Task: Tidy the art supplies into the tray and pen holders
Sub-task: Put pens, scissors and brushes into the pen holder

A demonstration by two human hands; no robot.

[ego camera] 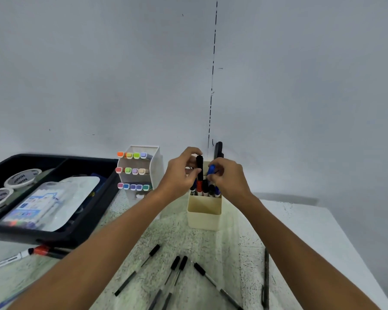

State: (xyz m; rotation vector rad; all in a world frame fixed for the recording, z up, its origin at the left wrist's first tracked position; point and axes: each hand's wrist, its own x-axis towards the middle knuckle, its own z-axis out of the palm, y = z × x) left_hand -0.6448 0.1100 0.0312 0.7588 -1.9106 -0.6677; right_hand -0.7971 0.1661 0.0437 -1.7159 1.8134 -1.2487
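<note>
I'm seating markers in the cream square plastic pen holder: left hand is pinching a black-capped marker, right hand a blue-capped marker, both right above it. Next: I'm judging the thin black pens lying in front of the holder need collecting.

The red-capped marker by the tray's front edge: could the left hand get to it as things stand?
Probably yes, once freed. The red-capped marker lies uncovered on the table, but the left hand grips a black marker over the cream holder.
</note>
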